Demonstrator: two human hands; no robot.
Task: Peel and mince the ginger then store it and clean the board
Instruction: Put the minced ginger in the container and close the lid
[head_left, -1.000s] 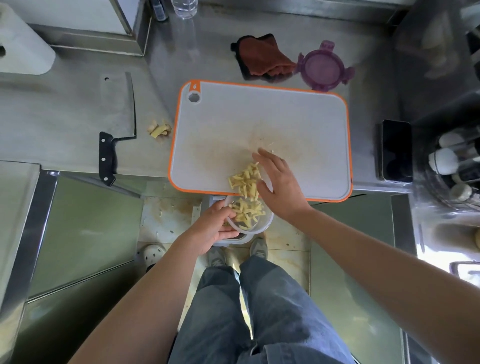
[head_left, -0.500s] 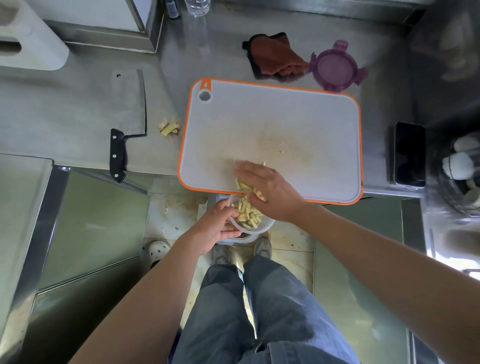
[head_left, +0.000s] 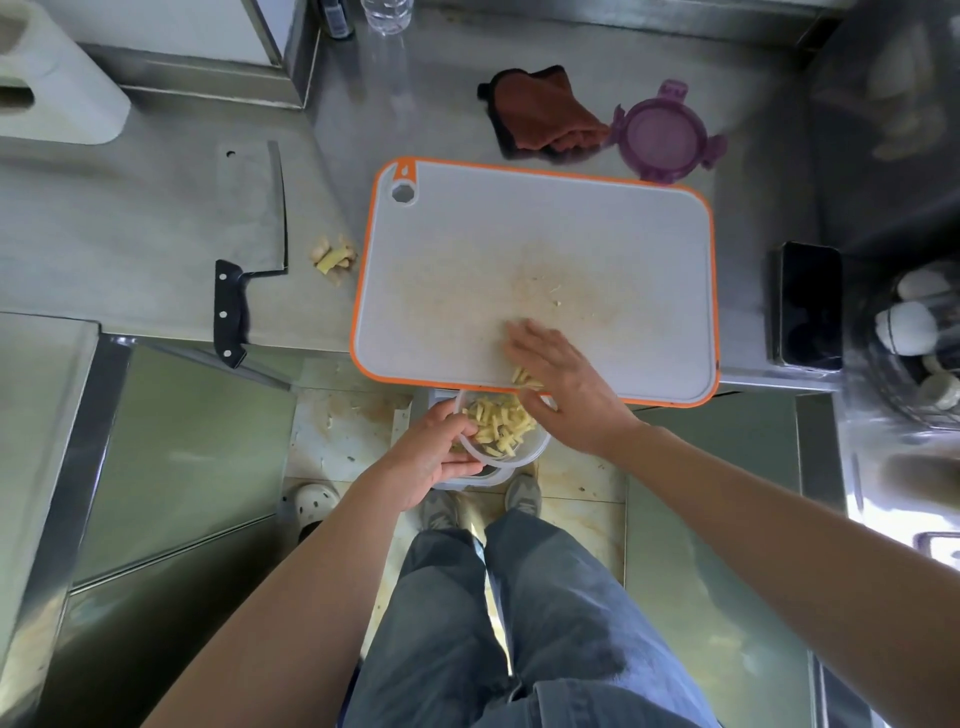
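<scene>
Seen from the head camera, the left hand (head_left: 431, 460) holds a clear container (head_left: 527, 453) just under the near edge of the cutting board (head_left: 545, 234), fingers clamped on its rim, so the cut ginger (head_left: 498, 423), mostly inside already, can drop straight in. The right hand (head_left: 566, 387) lies flat on the board, fingers straight and together, likely serving as a scraper behind the last pieces.

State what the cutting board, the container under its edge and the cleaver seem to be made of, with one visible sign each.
Cutting board: probably plastic; matt white face, moulded orange rim.
Container: likely clear plastic; its wall and rim are see-through.
Cleaver: dull grey metal blade; black riveted handle, material unclear.
</scene>
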